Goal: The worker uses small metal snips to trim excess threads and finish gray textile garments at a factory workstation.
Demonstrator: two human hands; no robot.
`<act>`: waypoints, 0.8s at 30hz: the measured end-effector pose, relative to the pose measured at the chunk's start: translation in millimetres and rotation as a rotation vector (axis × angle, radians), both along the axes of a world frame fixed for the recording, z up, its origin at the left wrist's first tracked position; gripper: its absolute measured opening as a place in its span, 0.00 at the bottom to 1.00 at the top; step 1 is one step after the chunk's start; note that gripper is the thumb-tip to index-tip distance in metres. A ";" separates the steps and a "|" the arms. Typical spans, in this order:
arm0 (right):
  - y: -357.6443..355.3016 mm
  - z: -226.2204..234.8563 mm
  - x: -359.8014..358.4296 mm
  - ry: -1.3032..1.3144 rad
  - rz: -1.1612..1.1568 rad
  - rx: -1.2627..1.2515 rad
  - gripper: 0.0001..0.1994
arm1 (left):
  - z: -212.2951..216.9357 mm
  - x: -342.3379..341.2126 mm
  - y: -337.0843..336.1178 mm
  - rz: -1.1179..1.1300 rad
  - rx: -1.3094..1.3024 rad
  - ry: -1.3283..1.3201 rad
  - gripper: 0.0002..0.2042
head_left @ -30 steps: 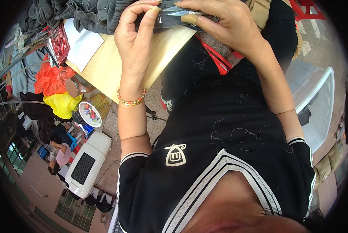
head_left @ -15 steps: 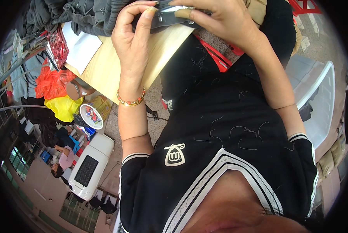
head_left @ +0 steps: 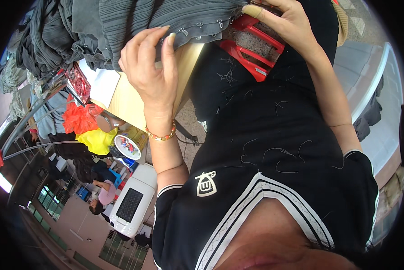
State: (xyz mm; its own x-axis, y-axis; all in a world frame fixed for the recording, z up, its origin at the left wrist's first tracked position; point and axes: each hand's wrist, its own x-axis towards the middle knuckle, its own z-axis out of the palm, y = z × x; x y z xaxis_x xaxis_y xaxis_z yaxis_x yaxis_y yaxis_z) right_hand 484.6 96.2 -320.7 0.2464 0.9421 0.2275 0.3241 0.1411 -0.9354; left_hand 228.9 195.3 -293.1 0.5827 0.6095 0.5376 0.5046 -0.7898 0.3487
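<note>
At the near edge of the wooden table (head_left: 130,96), the left hand (head_left: 150,74) pinches the hem of the grey pleated fabric (head_left: 134,22), thumb and fingers closed on the strip of small metal hooks (head_left: 202,24) along that edge. The right hand (head_left: 287,22) grips the same edge further right of the table, its fingers curled over the cloth, with a pale cover on one fingertip. The fabric hangs from the pile on the table toward the person's lap. A red plastic stool (head_left: 251,47) sits just beyond the table's right corner, under the right hand. Left of the table sit orange and yellow bags (head_left: 87,128) and a white appliance (head_left: 132,204) lower down. The step looks like working along the hooked edge; the next move calls for keeping the hem taut between both hands.
</note>
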 end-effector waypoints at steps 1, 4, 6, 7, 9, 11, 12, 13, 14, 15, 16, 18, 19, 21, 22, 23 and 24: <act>-1.5 -2.1 -0.2 0.009 -0.006 0.003 0.12 | 2.2 3.8 -2.5 -0.004 0.012 0.033 0.08; -4.4 -2.7 -3.2 0.062 0.015 0.013 0.12 | 1.9 11.5 -5.7 0.008 0.076 0.121 0.10; -5.5 -3.0 -5.5 0.078 0.054 0.032 0.13 | -2.0 18.2 -9.8 0.064 0.075 0.193 0.13; -4.4 -3.7 -7.0 0.085 0.074 0.041 0.13 | -2.8 20.7 -11.4 0.088 0.091 0.239 0.13; 15.4 -12.1 -15.9 0.173 0.152 0.394 0.13 | -4.3 22.8 -11.5 0.098 0.100 0.263 0.13; -1.8 -5.4 -11.8 0.091 0.132 0.025 0.13 | -5.4 23.4 -10.6 0.122 0.114 0.307 0.12; -1.5 -4.7 -13.3 0.096 0.131 0.025 0.13 | -5.2 24.0 -10.7 0.121 0.115 0.312 0.12; -1.4 -3.4 -15.2 0.079 0.137 0.033 0.13 | -5.1 24.7 -10.9 0.137 0.110 0.303 0.12; -1.0 -2.7 -16.5 0.062 0.143 0.041 0.13 | -5.1 25.5 -10.9 0.152 0.107 0.293 0.11; -0.6 -3.7 -17.8 0.066 0.141 0.043 0.13 | -5.2 26.6 -11.1 0.150 0.107 0.295 0.11; -0.6 -3.6 -18.3 0.069 0.139 0.044 0.13 | -5.4 28.0 -11.4 0.156 0.125 0.298 0.11; -0.8 -3.4 -18.5 0.057 0.150 0.026 0.13 | -6.4 29.3 -11.4 0.165 0.141 0.301 0.10; -0.6 -4.2 -18.3 0.058 0.151 0.026 0.13 | -7.0 29.6 -10.8 0.167 0.141 0.298 0.10; -0.2 -6.2 -18.2 0.031 0.142 0.064 0.13 | -8.9 29.3 -9.1 0.168 0.139 0.295 0.09; -0.6 -6.6 -18.5 0.031 0.143 0.063 0.13 | -10.2 28.3 -7.5 0.140 0.140 0.274 0.08; -0.9 -7.0 -19.0 0.047 0.141 0.059 0.13 | -11.1 27.2 -6.1 0.111 0.140 0.253 0.07; -1.0 -7.4 -19.3 0.062 0.140 0.056 0.13 | -11.2 26.6 -4.8 0.112 0.139 0.253 0.07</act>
